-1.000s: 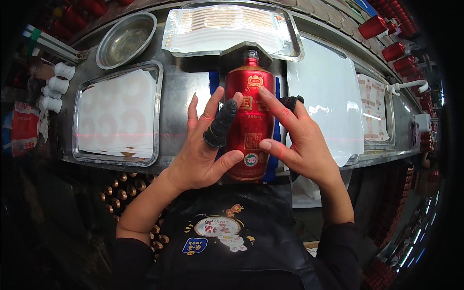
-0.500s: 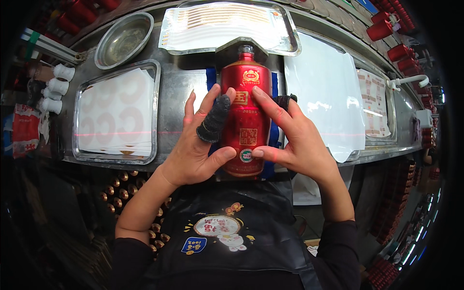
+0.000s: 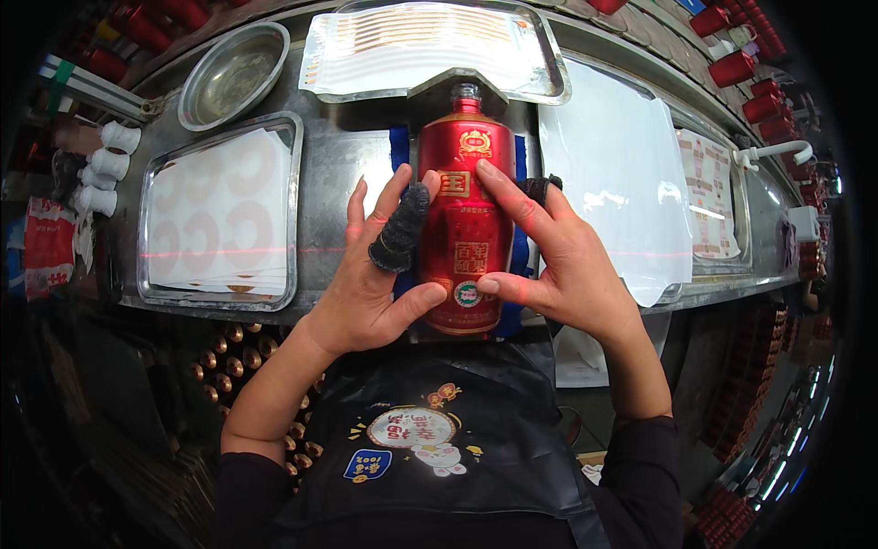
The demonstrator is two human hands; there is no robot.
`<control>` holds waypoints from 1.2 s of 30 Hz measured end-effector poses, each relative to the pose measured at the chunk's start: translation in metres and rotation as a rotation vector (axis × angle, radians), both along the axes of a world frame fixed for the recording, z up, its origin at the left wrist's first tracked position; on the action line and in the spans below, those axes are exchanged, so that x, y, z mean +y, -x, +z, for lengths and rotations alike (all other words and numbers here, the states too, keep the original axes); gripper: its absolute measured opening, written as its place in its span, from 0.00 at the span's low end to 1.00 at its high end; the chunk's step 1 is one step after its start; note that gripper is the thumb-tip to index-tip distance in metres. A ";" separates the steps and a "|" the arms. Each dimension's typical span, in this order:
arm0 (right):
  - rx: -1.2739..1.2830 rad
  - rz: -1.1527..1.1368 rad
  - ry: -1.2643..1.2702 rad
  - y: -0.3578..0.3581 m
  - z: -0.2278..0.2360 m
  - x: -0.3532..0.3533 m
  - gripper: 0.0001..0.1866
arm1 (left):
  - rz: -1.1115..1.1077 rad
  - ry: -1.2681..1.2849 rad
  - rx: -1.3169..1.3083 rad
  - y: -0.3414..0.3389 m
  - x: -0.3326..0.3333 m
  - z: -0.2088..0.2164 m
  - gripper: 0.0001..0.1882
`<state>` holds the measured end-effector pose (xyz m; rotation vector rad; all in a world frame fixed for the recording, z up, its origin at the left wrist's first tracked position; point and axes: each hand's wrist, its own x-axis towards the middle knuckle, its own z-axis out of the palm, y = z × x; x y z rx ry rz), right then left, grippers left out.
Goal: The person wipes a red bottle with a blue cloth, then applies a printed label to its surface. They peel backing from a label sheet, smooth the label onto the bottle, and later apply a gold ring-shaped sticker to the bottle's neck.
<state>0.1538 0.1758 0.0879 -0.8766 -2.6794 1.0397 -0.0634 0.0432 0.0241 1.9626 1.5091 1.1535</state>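
A glossy red bottle (image 3: 465,220) with gold print and a small green-and-white round emblem (image 3: 468,294) lies lengthwise before me, its glass neck pointing away. The neck end meets a dark metal support (image 3: 437,91). My left hand (image 3: 370,261) is open at the bottle's left side, fingers spread, thumb tip by the emblem. A black cover sits on one of its fingers. On the other side my right hand (image 3: 558,261) is also open, its index finger stretched along the upper body and its thumb near the emblem. Blue cloth (image 3: 519,302) shows beside the bottle.
Left of me is a metal tray (image 3: 297,220) of printed transfer sheets (image 3: 215,210), with a metal bowl (image 3: 233,78) behind it. Another sheet tray (image 3: 558,73) is at the back. White sheets (image 3: 613,183) lie at right, near a white faucet (image 3: 777,154). Red bottles (image 3: 732,69) line the far right.
The bottle's print has shifted slightly to the right, as if it rolled a little. My left fingertips have moved slightly left. Red bottles in the background have changed position.
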 end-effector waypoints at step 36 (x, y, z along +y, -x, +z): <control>-0.061 0.017 -0.017 0.002 0.005 -0.002 0.54 | 0.019 0.007 0.054 -0.008 0.001 0.014 0.44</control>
